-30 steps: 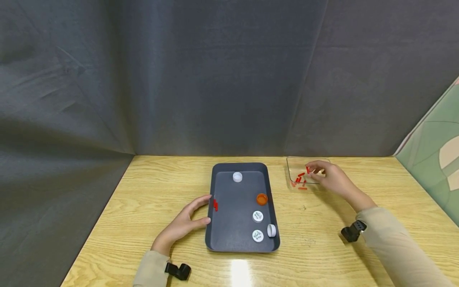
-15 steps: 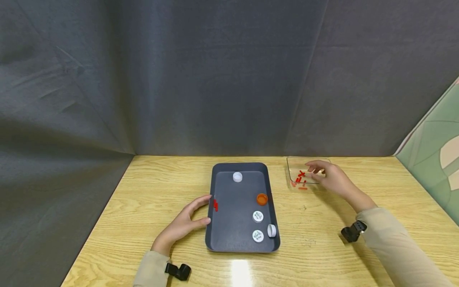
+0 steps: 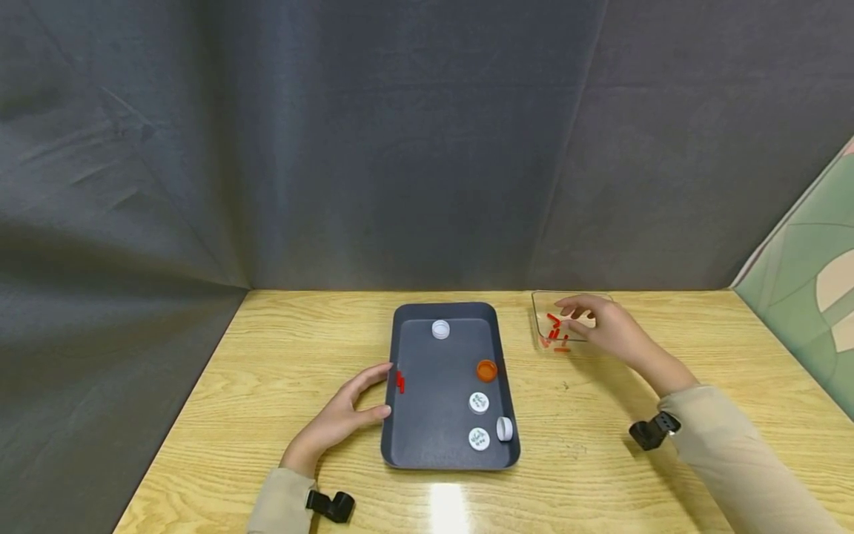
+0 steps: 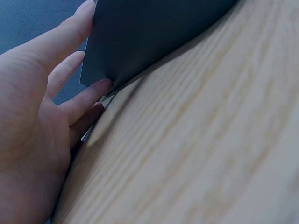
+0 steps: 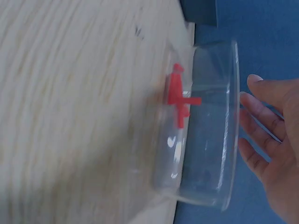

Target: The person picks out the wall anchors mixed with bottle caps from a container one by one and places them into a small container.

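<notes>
My right hand point(image 3: 603, 326) hovers over a clear rectangular container point(image 5: 212, 126), fingers loosely bent and nothing between them. Several small red sticks point(image 5: 176, 91) lie in a heap at one end of this container. On the other side, my left hand point(image 3: 343, 415) touches the left edge of a dark grey tray point(image 3: 437, 452), thumb and forefinger spread along it. The left wrist view shows its fingertips against the tray's outer wall point(image 4: 140, 37). A few red sticks point(image 3: 400, 382) lie inside the tray along its left side, near that hand.
Inside the tray are an orange cap point(image 3: 486, 371), a white cap point(image 3: 440, 329) near the far end, two white discs with printing point(image 3: 479, 403) and a white cap on its side point(image 3: 504, 429). A dark cloth point(image 3: 414, 148) hangs behind the wooden table point(image 3: 267, 348).
My right hand held a red stick upright a second ago and has let it go into the container. Since then the hand has shifted slightly left. The left hand stays at the tray.
</notes>
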`<state>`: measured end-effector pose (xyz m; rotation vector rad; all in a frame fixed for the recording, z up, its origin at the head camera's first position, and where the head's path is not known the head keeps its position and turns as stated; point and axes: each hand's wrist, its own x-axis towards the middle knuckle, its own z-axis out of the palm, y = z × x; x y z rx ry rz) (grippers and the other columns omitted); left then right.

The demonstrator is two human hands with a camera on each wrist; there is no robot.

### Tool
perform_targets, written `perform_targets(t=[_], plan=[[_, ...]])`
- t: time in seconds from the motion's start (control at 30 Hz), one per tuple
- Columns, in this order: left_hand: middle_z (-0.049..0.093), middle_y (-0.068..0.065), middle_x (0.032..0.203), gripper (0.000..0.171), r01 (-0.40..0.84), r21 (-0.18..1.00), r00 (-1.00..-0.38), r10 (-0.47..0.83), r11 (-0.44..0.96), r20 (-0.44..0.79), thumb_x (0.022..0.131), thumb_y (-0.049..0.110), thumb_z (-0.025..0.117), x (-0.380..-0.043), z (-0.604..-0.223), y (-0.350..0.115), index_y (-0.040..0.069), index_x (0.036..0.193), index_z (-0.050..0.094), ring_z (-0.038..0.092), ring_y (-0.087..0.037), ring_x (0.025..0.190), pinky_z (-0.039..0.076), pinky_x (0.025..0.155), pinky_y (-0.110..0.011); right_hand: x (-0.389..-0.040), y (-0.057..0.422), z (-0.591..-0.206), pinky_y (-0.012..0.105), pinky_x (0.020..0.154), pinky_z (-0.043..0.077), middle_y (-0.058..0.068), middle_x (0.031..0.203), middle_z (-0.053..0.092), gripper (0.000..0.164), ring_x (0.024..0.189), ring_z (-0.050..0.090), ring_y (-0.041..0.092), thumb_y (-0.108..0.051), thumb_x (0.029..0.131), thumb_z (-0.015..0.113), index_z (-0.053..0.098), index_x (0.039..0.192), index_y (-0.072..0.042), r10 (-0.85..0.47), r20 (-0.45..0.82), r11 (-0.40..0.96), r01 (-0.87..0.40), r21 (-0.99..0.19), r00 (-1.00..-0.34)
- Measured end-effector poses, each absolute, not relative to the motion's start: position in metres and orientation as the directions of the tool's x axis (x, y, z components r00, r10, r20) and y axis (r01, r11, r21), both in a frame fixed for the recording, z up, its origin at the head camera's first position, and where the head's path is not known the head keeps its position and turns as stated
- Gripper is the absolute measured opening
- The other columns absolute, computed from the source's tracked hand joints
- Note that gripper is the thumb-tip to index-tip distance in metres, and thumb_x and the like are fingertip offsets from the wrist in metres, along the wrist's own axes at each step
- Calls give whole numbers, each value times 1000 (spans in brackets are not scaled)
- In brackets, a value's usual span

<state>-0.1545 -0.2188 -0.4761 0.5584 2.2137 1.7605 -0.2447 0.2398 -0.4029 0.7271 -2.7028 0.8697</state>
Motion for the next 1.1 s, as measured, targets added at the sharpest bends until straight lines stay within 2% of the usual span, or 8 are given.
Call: perform_targets(t=[0.33,0.57,0.67,0.73,0.8,0.87,1.0,1.1], plan=[[44,-10,150,67,138,973,-893,448,187,41,92,11,71,-153,-475,-219,13,151,40,32,-29,142,16,115,-55,-238,216,-390,51,77,51,10,99,70,30,88,65,28,-1,86,75,69,116,-2,-419,336,695,-536,-479,-844],[43,-9,151,67,115,974,-899,438,196,18,92,11,71,-153,-474,-219,15,152,40,31,-28,143,16,116,-54,-238,203,-385,53,80,50,12,101,70,30,90,63,29,1,88,72,68,118,1,-435,306,675,-532,-511,-847],[42,-9,152,67,106,972,-902,431,210,5,92,13,71,-153,-474,-219,17,152,40,30,-28,143,16,116,-54,-239,196,-384,48,78,51,10,102,69,30,91,62,26,-3,89,72,68,119,-2,-430,265,682,-503,-531,-863],[42,-9,152,67,104,970,-904,428,218,0,93,14,71,-153,-474,-220,18,152,40,30,-29,144,16,116,-55,-240,192,-382,41,71,53,9,103,68,29,89,61,24,-6,91,72,68,120,-4,-429,234,681,-482,-551,-873],[41,-8,152,67,102,970,-905,425,223,-3,92,15,72,-153,-475,-220,20,152,40,29,-29,144,16,116,-55,-241,188,-381,35,62,52,10,104,67,29,81,62,23,-9,92,72,68,120,-5,-434,212,677,-473,-564,-875],[40,-9,153,67,105,969,-904,428,222,0,93,15,71,-153,-475,-221,20,152,40,29,-29,144,16,116,-55,-241,184,-380,32,60,50,11,104,67,29,75,62,19,-12,92,72,68,120,-5,-445,208,677,-479,-559,-871],[40,-10,153,66,111,969,-902,432,222,4,94,14,70,-153,-476,-220,19,152,40,29,-30,144,15,116,-56,-242,177,-380,35,63,49,11,103,68,29,62,60,15,-12,91,73,68,119,-5,-465,215,671,-500,-547,-859],[40,-9,153,66,111,968,-903,430,226,3,94,14,70,-153,-477,-220,19,152,40,29,-29,144,15,116,-57,-243,171,-380,38,66,50,10,104,68,28,71,62,19,-10,91,73,69,117,-5,-482,233,660,-525,-538,-845]])
